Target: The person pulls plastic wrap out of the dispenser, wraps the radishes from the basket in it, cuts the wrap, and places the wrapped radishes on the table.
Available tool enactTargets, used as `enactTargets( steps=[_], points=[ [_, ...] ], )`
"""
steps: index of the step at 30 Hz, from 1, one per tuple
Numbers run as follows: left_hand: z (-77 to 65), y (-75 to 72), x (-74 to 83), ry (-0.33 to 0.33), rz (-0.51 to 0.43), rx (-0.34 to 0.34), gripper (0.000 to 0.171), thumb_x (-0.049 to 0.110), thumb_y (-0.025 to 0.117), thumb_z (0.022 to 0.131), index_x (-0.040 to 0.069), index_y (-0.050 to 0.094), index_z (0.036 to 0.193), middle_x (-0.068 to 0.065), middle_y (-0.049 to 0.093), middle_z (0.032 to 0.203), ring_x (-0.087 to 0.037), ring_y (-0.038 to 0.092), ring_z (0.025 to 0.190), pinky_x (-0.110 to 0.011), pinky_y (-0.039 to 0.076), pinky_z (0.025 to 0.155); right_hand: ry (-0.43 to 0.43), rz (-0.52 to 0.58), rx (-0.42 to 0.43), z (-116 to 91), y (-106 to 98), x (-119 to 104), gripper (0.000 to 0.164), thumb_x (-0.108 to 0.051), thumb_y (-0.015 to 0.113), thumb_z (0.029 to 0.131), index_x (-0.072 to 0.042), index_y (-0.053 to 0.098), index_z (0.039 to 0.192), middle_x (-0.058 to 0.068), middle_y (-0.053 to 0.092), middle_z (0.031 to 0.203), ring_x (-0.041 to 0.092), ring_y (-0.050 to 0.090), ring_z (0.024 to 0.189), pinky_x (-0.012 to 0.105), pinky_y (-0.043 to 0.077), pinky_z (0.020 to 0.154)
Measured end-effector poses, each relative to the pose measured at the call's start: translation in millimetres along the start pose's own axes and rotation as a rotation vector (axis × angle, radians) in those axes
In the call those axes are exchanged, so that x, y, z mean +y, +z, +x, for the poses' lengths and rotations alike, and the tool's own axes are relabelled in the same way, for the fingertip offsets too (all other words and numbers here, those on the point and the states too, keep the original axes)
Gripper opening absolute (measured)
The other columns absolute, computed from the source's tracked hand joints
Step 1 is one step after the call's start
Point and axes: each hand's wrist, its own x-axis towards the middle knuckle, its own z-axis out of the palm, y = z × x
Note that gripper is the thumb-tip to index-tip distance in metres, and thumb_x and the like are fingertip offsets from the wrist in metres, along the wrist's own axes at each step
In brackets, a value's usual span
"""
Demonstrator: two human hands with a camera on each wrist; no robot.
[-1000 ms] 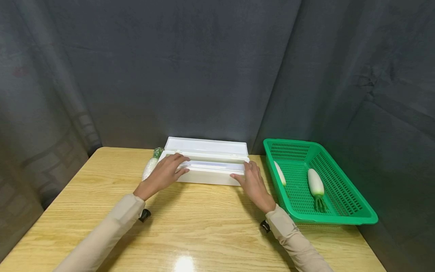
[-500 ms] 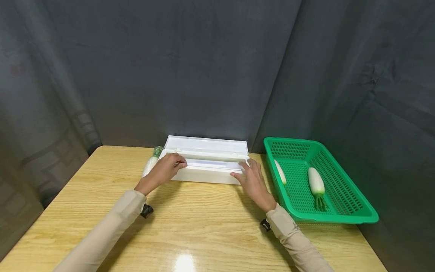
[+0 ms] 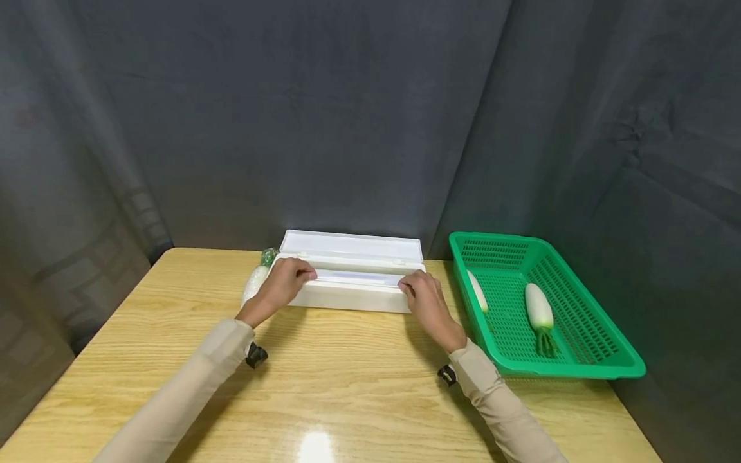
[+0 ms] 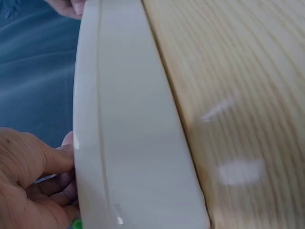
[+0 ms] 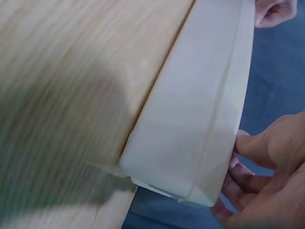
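A long white cling film dispenser [image 3: 347,298] lies near the table's back edge with its lid [image 3: 350,244] tipped back. Across its opening runs a pale, shiny strip of cling film [image 3: 357,278]. My left hand [image 3: 282,283] pinches at the strip's left end, thumb against bent fingers. At the opposite end my right hand [image 3: 427,301] has its fingertips curled in and pinches there too. Both wrist views show the dispenser's smooth front [image 4: 138,124], with the fingertips partly hidden behind its upper edge. The film itself hardly shows between the fingers.
Left of the dispenser, partly behind my left hand, lies a white radish [image 3: 255,281] with a green top and a shiny wrapping. A green basket [image 3: 570,371] on the right holds a radish with cut stems [image 3: 538,307] and another radish [image 3: 477,292] by its left wall.
My left fingers have gone from spread over the dispenser's left end to a pinch. My right hand has moved slightly left and its spread fingers have drawn together into a pinch.
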Motion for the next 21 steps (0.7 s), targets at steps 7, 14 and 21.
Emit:
enactTargets(
  steps=[7,14,21],
  points=[
    [-2.8,8.1,-2.2,0.062,0.075,0.068,0.007,0.000,0.073,0.095,-0.002,0.079,0.090,-0.015,0.076,0.087,-0.028,0.072,0.081,-0.045,0.060,0.075,0.013,-0.076,0.016,4,2,0,0.011,0.001,0.078,0.090,0.001,0.073,0.081,0.014,0.068,0.078,0.032,0.064,0.075,0.049,0.053,0.070],
    [-6.1,14.1,-4.8,0.111,0.125,0.141,0.005,0.002,0.076,0.093,0.001,0.076,0.088,-0.013,0.072,0.085,-0.030,0.071,0.081,-0.047,0.059,0.075,0.013,-0.153,0.022,2,6,0,0.012,0.000,0.075,0.093,0.001,0.070,0.082,0.015,0.066,0.081,0.036,0.063,0.076,0.052,0.053,0.072],
    [-4.3,17.5,-4.9,0.122,0.169,0.183,0.007,0.002,0.075,0.094,0.003,0.070,0.089,-0.010,0.066,0.086,-0.033,0.068,0.081,-0.049,0.057,0.073,-0.048,-0.155,0.022,3,3,3,0.016,0.003,0.070,0.097,0.002,0.062,0.083,0.016,0.065,0.078,0.035,0.065,0.073,0.049,0.053,0.068]
  ],
)
